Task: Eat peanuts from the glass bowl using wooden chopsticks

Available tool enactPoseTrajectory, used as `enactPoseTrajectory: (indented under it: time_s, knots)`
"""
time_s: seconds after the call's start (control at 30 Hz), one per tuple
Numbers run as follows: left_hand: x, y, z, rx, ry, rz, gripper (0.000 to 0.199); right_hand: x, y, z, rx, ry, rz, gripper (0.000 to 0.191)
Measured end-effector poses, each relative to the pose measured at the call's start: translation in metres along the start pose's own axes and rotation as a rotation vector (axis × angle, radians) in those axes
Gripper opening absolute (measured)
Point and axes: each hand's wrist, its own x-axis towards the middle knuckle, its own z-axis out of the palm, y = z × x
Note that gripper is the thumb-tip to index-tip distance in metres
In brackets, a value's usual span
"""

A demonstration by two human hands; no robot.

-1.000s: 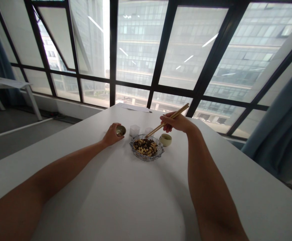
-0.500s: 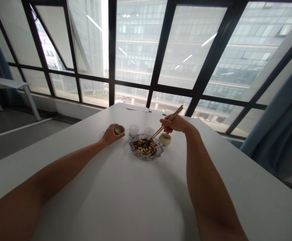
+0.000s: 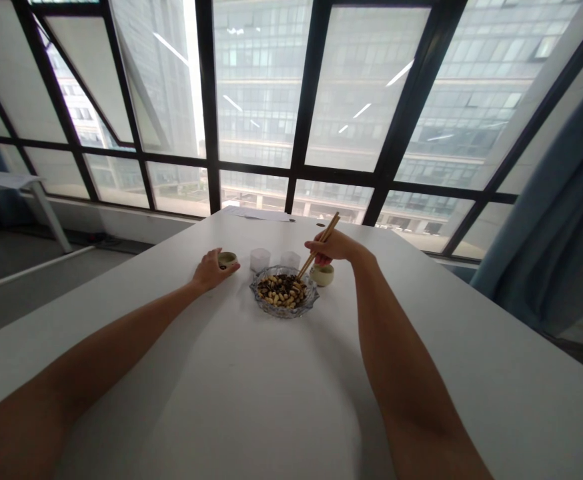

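My left hand (image 3: 213,270) is closed round a small greenish cup (image 3: 228,259) to the left of a glass bowl. My right hand (image 3: 332,245) grips a pair of wooden chopsticks (image 3: 328,231), slanting down and left. Their tips reach the right part of the mix in the bowl; whether they pinch anything is too small to tell. The clear scalloped glass bowl (image 3: 282,312) holds peanuts (image 3: 280,298) and dark seeds (image 3: 284,281). A pale cup (image 3: 323,275) stands just right of the bowl, below my right hand.
Two whitish translucent cups, a left one (image 3: 260,259) and a right one (image 3: 290,259), stand behind the bowl. Paper sheets (image 3: 256,213) lie at the far edge of the white table (image 3: 231,393). Windows rise behind it, with a blue curtain (image 3: 541,220) at right.
The left-hand cup has tipped more upright and lower, so less of its inside shows. The chopsticks stand steeper, their tips still in the bowl. The whole view has shifted slightly.
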Motion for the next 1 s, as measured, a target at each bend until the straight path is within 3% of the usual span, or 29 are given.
enactPoseTrajectory:
  time_s: [0.13, 0.27, 0.43, 0.53, 0.7, 0.77, 0.9, 1.0]
  knots:
    - [0.011, 0.019, -0.009, 0.15, -0.003, 0.15, 0.079, 0.0, 0.001, -0.001, 0.016, -0.013, -0.002, 0.037]
    - [0.022, 0.052, 0.0, 0.19, -0.136, 0.272, 0.072, -0.001, 0.003, -0.005, 0.01, 0.015, -0.053, 0.036]
    - [0.037, 0.083, 0.021, 0.251, -0.341, 0.172, 0.077, -0.006, -0.002, -0.01, 0.019, 0.042, -0.064, 0.036]
    - [0.043, 0.086, 0.026, 0.241, -0.362, 0.144, 0.077, -0.009, -0.004, -0.013, 0.039, 0.075, -0.093, 0.035]
    - [0.045, 0.078, 0.026, 0.222, -0.269, 0.38, 0.077, -0.011, -0.002, -0.02, 0.079, 0.166, -0.198, 0.036]
    - [0.047, 0.072, 0.027, 0.209, -0.27, 0.416, 0.079, -0.012, -0.002, -0.022, 0.093, 0.2, -0.235, 0.036]
    - [0.06, 0.063, 0.03, 0.169, -0.351, 0.265, 0.086, -0.018, -0.008, -0.025, 0.107, 0.233, -0.24, 0.035]
    - [0.072, 0.068, 0.032, 0.2, -0.462, 0.103, 0.098, -0.022, -0.01, -0.028, 0.11, 0.262, -0.224, 0.034]
